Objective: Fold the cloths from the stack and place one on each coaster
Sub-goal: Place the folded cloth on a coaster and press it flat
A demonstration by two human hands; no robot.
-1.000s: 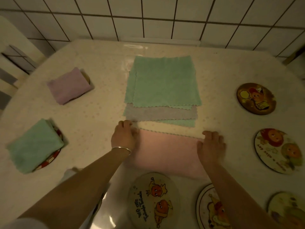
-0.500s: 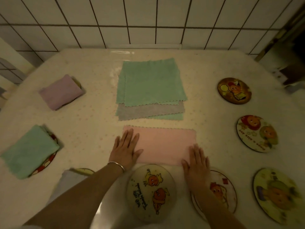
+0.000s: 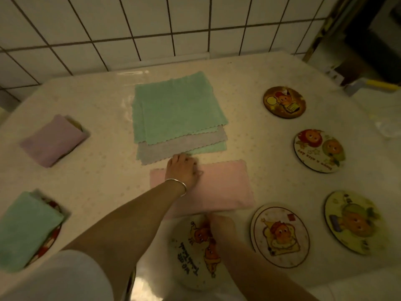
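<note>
- Head view: the pink cloth (image 3: 219,187) lies folded into a long band on the desk (image 3: 97,161), just in front of the stack (image 3: 175,114) of unfolded cloths and just behind the nearest coasters.
- Half a second ago both palms were pressed flat on the cloth's two ends. Now the left hand (image 3: 183,170) has slid toward the far left corner and curled, and the right hand (image 3: 221,222) has drawn back to the near edge.
- My reading: the smoothing is over and the second fold is starting, so this cloth is about halfway to being ready.
- Left fingers (image 3: 191,164) are bent and close together, resting on the cloth's far edge beside the stack; whether they pinch the fabric I cannot tell.
- The right hand's fingers touch the near edge of the cloth above the near coaster (image 3: 191,257). Blur and the angle hide whether they are apart or clamped.
- Two coasters at the left already carry cloths: a folded purple cloth (image 3: 52,140) and a folded green cloth (image 3: 26,227).
- Coasters not yet covered include the far right coaster (image 3: 284,102), so much of the task remains.
</note>
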